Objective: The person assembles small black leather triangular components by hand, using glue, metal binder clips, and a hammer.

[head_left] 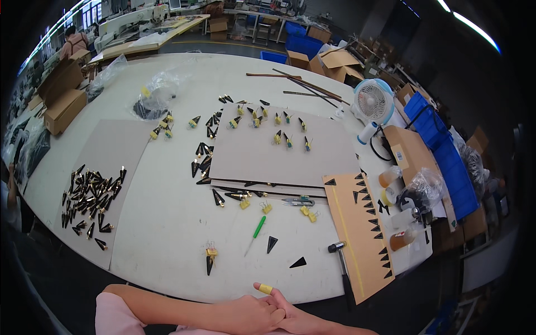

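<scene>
Hands come together at the near edge of the desk (167, 268), the left hand (245, 314) curled against the right hand (298, 321), whose taped finger (266, 289) points up and to the left; neither visibly grips a tool, though whether something small is tucked between them cannot be told. Nearest them on the desk, a black tapered piece (209, 268) lies with a yellow clip (211, 253) at its far end, and two flat black triangles, one upright (272, 244) and one slanted (299, 262), lie loose to its right. A careless forearm sweep could nudge these pieces out of place, and a clip caught on a sleeve might slip off. Between them and farther away, the green-handled tool (259, 226) lies with its thin shaft aimed toward the near side, so a blind reach could meet its tip. At right, the hammer (337, 247) lies on the tan board (349, 240) with its handle seemingly past the desk's edge; brushing it could tip it down or disturb the row of small triangles (375, 228). Beyond that board, an amber bottle (400, 240) stands where a knock from an elbow could spill it over nearby parts.
</scene>
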`<state>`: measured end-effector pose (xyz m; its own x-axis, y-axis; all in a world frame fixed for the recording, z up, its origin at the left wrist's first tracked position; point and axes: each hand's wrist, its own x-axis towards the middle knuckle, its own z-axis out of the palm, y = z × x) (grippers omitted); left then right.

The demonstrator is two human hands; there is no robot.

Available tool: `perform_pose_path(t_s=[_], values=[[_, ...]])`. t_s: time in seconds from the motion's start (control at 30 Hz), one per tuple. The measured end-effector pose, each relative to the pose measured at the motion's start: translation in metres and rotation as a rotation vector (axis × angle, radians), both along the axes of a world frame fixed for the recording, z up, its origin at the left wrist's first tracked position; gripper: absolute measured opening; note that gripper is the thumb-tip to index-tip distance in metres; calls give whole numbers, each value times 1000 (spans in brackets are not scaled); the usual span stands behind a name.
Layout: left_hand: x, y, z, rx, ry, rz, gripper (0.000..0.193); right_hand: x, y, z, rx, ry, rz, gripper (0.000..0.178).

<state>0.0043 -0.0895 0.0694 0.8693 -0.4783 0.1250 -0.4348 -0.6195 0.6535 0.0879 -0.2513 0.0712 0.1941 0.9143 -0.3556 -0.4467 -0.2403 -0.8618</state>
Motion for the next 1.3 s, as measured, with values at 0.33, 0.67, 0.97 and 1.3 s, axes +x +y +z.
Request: perform_pose_path(t_s=[0.33,0.67,0.97,1.3], values=[[-5,-2,-4,76,-67,-61,12,18,-18,-20,-81,-6,401,75],[28,36,3,-358,-73,488,35,49,19,4,-98,-279,-294,74],[21,22,-12,-472,6,650,27,32,45,-14,-9,-718,-382,85],[23,19,-14,-318,252,651,26,36,59,-19,36,-798,-303,85]])
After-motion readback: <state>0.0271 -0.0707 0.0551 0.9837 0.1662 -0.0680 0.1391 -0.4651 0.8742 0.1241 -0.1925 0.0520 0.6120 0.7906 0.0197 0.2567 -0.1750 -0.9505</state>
